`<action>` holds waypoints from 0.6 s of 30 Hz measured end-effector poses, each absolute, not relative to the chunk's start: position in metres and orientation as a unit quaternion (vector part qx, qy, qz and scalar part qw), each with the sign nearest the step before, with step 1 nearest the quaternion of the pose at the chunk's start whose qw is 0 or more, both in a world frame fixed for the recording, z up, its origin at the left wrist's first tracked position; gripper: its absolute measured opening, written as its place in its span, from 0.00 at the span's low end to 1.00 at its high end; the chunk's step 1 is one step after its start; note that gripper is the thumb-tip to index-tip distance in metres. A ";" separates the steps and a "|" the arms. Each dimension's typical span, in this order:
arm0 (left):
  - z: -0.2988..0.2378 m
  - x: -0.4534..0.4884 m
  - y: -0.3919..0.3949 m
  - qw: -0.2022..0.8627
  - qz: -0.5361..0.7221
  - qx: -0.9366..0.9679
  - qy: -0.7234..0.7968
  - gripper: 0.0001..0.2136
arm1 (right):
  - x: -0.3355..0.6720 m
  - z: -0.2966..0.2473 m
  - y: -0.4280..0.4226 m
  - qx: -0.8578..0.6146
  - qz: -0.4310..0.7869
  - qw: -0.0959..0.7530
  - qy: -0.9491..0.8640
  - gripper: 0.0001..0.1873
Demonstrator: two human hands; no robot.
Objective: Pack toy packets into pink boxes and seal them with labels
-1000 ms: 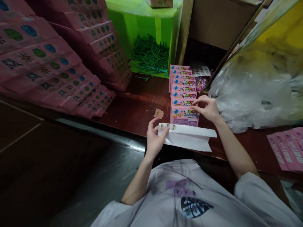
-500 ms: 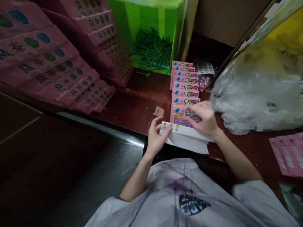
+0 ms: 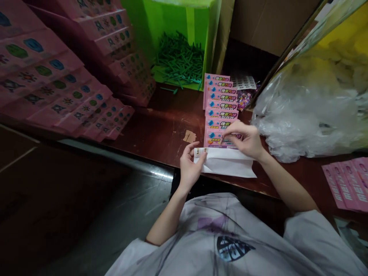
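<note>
A white sticker sheet (image 3: pixel 227 163) is pinched between the thumb and fingers of my left hand (image 3: pixel 191 166), close to the table's front edge. Two small oval stickers (image 3: pixel 201 151) show at its left end, partly under my thumb. My right hand (image 3: pixel 245 140) is closed in a pinch just above the nearest pink package, with a small sticker (image 3: pixel 221 141) at the fingertips, hard to make out. Below and behind it, a row of overlapping pink packages (image 3: pixel 219 104) with coloured lettering runs away from me.
Tall stacks of pink cards (image 3: pixel 66 92) stand on the left. A green box (image 3: pixel 197 34) holds green stick-like pieces (image 3: pixel 181 61). A big clear plastic bag (image 3: pixel 313 107) lies on the right, near more pink packages (image 3: pixel 345 186). A brown paper scrap (image 3: pixel 189 136) rests on the table (image 3: pixel 161 126).
Three stickers showed on the sheet before; two show now. My right hand has drawn its fingers into a pinch over the nearest package. The view has shifted slightly.
</note>
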State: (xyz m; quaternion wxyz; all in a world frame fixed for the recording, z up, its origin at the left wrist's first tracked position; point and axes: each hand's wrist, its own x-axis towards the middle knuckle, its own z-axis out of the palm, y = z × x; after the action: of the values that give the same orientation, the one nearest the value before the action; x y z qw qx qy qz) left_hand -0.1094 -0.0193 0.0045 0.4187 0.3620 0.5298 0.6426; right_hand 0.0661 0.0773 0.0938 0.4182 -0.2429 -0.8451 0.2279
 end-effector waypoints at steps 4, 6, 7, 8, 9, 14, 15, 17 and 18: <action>0.001 -0.110 -0.020 0.444 0.628 0.362 0.526 0.25 | 0.067 0.114 0.127 -0.300 0.229 0.409 -0.831 0.09; -0.001 -0.108 -0.021 0.458 0.622 0.361 0.523 0.26 | 0.066 0.114 0.150 -0.302 0.234 0.367 -0.848 0.08; -0.002 -0.108 -0.022 0.463 0.619 0.360 0.523 0.26 | 0.066 0.112 0.160 -0.301 0.239 0.348 -0.855 0.08; -0.003 -0.107 -0.023 0.469 0.616 0.357 0.523 0.26 | 0.065 0.108 0.167 -0.303 0.245 0.334 -0.858 0.08; -0.003 -0.107 -0.024 0.473 0.615 0.353 0.523 0.26 | 0.065 0.104 0.173 -0.307 0.251 0.326 -0.858 0.08; 0.000 -0.108 -0.027 0.488 0.615 0.334 0.522 0.26 | 0.066 0.087 0.180 -0.315 0.233 0.314 -0.865 0.22; 0.002 -0.108 -0.027 0.486 0.616 0.333 0.522 0.26 | 0.067 0.089 0.176 -0.316 0.193 0.315 -0.874 0.29; 0.006 -0.108 -0.027 0.481 0.619 0.337 0.522 0.26 | 0.067 0.096 0.160 -0.319 0.096 0.324 -0.885 0.39; 0.008 -0.108 -0.027 0.478 0.619 0.340 0.522 0.26 | 0.067 0.101 0.149 -0.319 0.059 0.331 -0.886 0.40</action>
State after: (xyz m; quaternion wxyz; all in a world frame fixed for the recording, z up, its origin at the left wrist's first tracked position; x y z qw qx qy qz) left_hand -0.1081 -0.0274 0.0084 0.4781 0.3402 0.5222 0.6189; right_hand 0.0665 0.1486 0.1013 0.3305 -0.3186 -0.8864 0.0594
